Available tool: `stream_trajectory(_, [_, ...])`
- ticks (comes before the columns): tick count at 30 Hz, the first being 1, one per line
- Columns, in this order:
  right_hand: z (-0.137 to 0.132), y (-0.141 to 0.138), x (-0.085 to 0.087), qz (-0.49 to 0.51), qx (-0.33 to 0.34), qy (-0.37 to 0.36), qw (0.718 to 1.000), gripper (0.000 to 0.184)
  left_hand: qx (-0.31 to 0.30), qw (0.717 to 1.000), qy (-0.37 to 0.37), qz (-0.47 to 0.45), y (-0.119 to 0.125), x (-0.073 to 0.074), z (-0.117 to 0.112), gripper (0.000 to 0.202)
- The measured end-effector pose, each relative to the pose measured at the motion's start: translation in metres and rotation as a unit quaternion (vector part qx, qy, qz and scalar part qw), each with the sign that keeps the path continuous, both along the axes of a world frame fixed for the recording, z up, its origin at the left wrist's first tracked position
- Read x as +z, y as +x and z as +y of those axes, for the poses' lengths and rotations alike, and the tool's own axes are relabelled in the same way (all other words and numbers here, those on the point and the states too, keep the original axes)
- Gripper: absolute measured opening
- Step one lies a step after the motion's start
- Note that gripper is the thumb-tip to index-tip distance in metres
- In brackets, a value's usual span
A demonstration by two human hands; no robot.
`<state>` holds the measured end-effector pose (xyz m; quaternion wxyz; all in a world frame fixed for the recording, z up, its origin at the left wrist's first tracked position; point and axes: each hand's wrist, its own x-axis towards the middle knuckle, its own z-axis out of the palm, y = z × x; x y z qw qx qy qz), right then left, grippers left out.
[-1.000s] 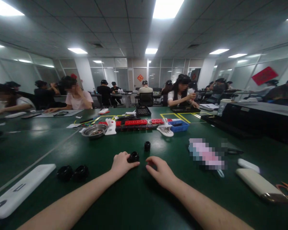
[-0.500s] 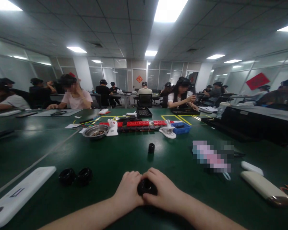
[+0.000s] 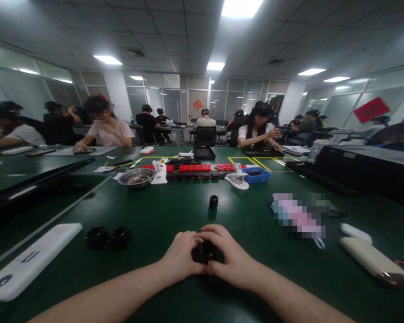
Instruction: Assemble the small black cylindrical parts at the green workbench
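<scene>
Cupping a black part point(image 3: 208, 252), hands point(image 3: 180, 255) point(image 3: 236, 258) sit far from an illegible red banner point(image 3: 371, 110).

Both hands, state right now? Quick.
Left hand: closed around the left side of the black round part.
Right hand: closed around its right side, holding it too.

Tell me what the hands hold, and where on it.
The left hand and the right hand hold a black round part between them, around its outer sides.
</scene>
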<state>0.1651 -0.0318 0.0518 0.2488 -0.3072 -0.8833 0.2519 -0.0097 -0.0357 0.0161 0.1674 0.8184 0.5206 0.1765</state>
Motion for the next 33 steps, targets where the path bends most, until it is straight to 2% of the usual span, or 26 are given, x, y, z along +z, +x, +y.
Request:
stream_trajectory(2, [0.001, 0.001, -0.001, 0.007, -0.029, 0.002, 1.000, 0.052, -0.003, 1.000, 0.003, 0.000, 0.000, -0.001, 0.001, 0.044])
stream_trajectory(5, [0.002, 0.000, -0.003, -0.011, -0.102, 0.026, 0.994, 0.036, -0.002, 1.000, 0.004, 0.008, 0.000, 0.000, 0.000, 0.042])
stream_trajectory(7, [0.002, -0.001, -0.004, -0.019, -0.075, 0.025, 0.997, 0.026, 0.001, 1.000, 0.004, 0.009, 0.001, 0.000, -0.001, 0.042])
stream_trajectory(9, [0.003, 0.000, -0.005, -0.017, -0.005, -0.003, 1.000, 0.039, -0.003, 1.000, 0.007, 0.003, 0.001, 0.000, -0.001, 0.044])
stream_trajectory(11, [0.003, 0.001, -0.006, -0.008, 0.025, -0.032, 0.999, 0.059, -0.007, 1.000, 0.012, 0.000, 0.001, 0.000, -0.001, 0.044])
stream_trajectory(13, [0.004, 0.001, -0.006, 0.004, -0.030, -0.032, 0.999, 0.061, -0.007, 1.000, 0.011, 0.005, 0.001, 0.000, -0.001, 0.043])
stream_trajectory(16, [0.005, 0.000, -0.004, 0.005, -0.117, 0.000, 0.993, 0.038, -0.010, 1.000, 0.001, 0.012, 0.001, 0.002, -0.001, 0.039])
stream_trajectory(17, [0.006, 0.001, -0.002, 0.002, -0.111, 0.000, 0.994, 0.029, -0.010, 1.000, -0.002, 0.012, 0.001, 0.002, -0.001, 0.039])
stream_trajectory(19, [0.007, 0.003, 0.001, -0.005, -0.040, -0.030, 0.999, 0.024, -0.011, 1.000, -0.004, 0.012, 0.000, 0.003, -0.002, 0.043])
stream_trajectory(21, [0.008, 0.006, 0.004, -0.002, 0.027, -0.075, 0.997, 0.041, -0.007, 1.000, 0.000, 0.009, 0.000, 0.002, -0.002, 0.048])
stream_trajectory(22, [0.009, 0.007, 0.004, 0.002, 0.034, -0.089, 0.995, 0.048, -0.007, 1.000, 0.001, 0.007, 0.000, 0.002, -0.002, 0.048])
stream_trajectory(24, [0.009, 0.009, 0.004, 0.015, -0.011, -0.080, 0.997, 0.052, -0.008, 1.000, 0.002, 0.006, 0.000, 0.003, -0.003, 0.044])
stream_trajectory(26, [0.008, 0.007, 0.002, 0.014, -0.073, -0.039, 0.996, 0.044, -0.008, 1.000, -0.001, 0.012, 0.000, 0.003, -0.003, 0.040])
stream_trajectory(28, [0.007, 0.004, 0.001, -0.007, -0.104, -0.002, 0.995, 0.032, -0.006, 1.000, -0.001, 0.016, 0.000, 0.004, -0.003, 0.040])
stream_trajectory(30, [0.006, 0.003, 0.001, -0.025, -0.098, 0.012, 0.995, 0.022, -0.005, 1.000, 0.003, 0.017, 0.001, 0.003, -0.003, 0.041])
stream_trajectory(31, [0.006, 0.002, 0.002, -0.026, -0.074, 0.011, 0.997, 0.018, -0.004, 1.000, 0.005, 0.018, 0.001, 0.002, -0.002, 0.042])
stream_trajectory(33, [0.006, 0.004, 0.003, -0.010, -0.001, -0.010, 1.000, 0.027, -0.004, 1.000, 0.010, 0.016, 0.001, 0.000, -0.002, 0.047])
